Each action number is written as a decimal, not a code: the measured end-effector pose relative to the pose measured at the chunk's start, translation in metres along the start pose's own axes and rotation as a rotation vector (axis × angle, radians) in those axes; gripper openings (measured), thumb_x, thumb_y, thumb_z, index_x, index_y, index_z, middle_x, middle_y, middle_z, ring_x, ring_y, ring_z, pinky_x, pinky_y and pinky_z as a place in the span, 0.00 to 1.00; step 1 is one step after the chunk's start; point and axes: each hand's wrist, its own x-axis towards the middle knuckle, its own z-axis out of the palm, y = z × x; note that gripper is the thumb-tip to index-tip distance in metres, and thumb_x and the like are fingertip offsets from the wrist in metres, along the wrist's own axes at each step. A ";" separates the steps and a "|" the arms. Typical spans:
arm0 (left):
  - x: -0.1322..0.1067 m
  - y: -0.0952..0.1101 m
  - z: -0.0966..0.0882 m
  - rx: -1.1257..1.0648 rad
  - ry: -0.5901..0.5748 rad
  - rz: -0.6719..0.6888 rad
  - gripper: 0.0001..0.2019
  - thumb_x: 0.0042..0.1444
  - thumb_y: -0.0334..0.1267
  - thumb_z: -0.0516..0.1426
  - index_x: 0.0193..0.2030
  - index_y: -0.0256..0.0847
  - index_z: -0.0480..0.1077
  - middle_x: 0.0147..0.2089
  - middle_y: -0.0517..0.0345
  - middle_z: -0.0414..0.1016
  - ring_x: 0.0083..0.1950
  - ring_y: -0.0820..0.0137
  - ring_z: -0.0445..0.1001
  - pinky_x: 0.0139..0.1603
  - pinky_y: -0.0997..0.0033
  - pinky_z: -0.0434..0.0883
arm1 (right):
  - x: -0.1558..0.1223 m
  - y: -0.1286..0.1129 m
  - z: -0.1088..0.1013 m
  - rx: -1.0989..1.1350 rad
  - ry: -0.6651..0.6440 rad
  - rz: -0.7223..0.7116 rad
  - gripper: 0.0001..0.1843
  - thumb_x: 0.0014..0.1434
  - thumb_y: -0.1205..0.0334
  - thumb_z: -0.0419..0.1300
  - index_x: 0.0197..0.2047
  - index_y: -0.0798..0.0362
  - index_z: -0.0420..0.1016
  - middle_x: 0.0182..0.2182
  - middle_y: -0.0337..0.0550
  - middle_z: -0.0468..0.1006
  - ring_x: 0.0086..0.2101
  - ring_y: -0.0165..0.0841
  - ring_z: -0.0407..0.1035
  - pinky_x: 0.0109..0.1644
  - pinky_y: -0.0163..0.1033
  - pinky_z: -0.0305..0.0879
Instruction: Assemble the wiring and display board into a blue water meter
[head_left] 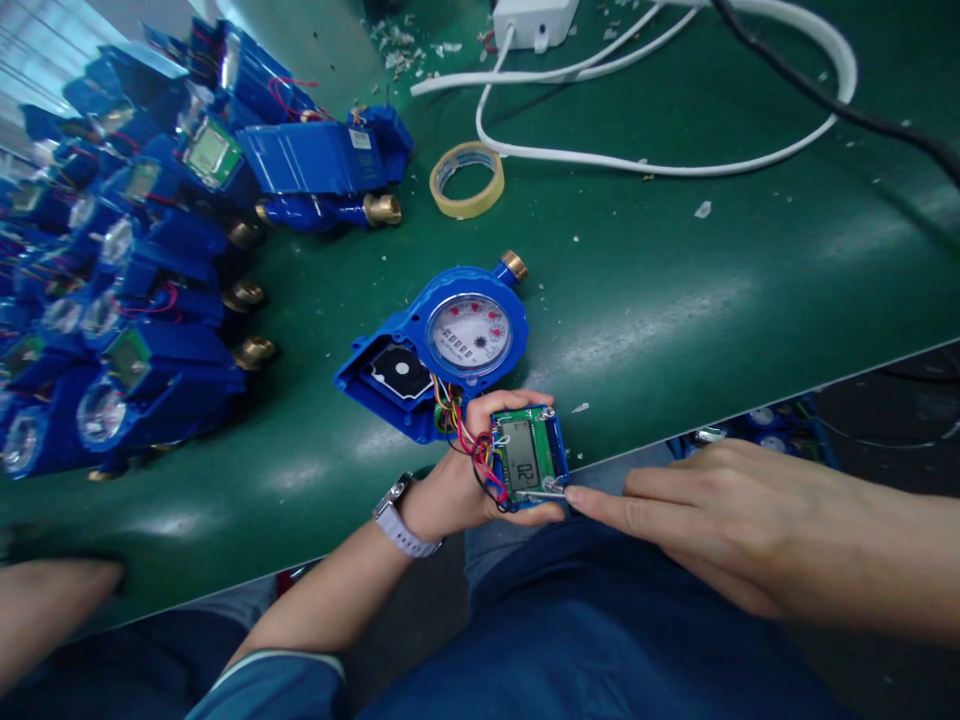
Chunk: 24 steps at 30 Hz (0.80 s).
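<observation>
My left hand (457,480), with a white watch on the wrist, is closed around a small blue module with a green circuit board and LCD screen (527,455). Coloured wires (469,425) run from that module to an opened blue water meter (442,350), which lies on the green table with its round dial up and a brass fitting at the far end. My right hand (720,510) reaches in from the right with the fingers stretched out, the index fingertip touching the module's lower right corner.
A heap of blue water meters (135,260) with brass fittings fills the left side of the green table (675,280). A roll of tape (466,178), a white power strip (534,20) and white and black cables lie at the back. Another person's hand (52,600) shows at the lower left.
</observation>
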 end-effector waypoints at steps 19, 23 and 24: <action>0.002 0.010 -0.006 -0.037 -0.076 -0.049 0.49 0.39 0.50 0.73 0.64 0.48 0.51 0.63 0.42 0.63 0.60 0.54 0.71 0.63 0.47 0.69 | 0.003 -0.001 0.004 0.211 0.054 -0.029 0.36 0.51 0.81 0.48 0.63 0.56 0.66 0.40 0.41 0.81 0.30 0.34 0.75 0.27 0.38 0.67; 0.003 0.016 -0.006 -0.022 -0.085 -0.075 0.46 0.42 0.50 0.72 0.63 0.47 0.51 0.63 0.42 0.63 0.60 0.54 0.71 0.62 0.47 0.69 | -0.003 -0.009 0.014 0.120 0.094 -0.010 0.37 0.51 0.80 0.48 0.66 0.56 0.61 0.42 0.42 0.80 0.27 0.33 0.73 0.24 0.39 0.63; 0.004 0.017 -0.006 -0.017 -0.082 -0.074 0.46 0.42 0.51 0.72 0.63 0.47 0.51 0.63 0.42 0.63 0.60 0.54 0.71 0.62 0.47 0.69 | -0.005 -0.009 0.017 0.126 0.106 0.009 0.35 0.54 0.79 0.48 0.66 0.55 0.60 0.41 0.42 0.80 0.27 0.33 0.73 0.24 0.39 0.63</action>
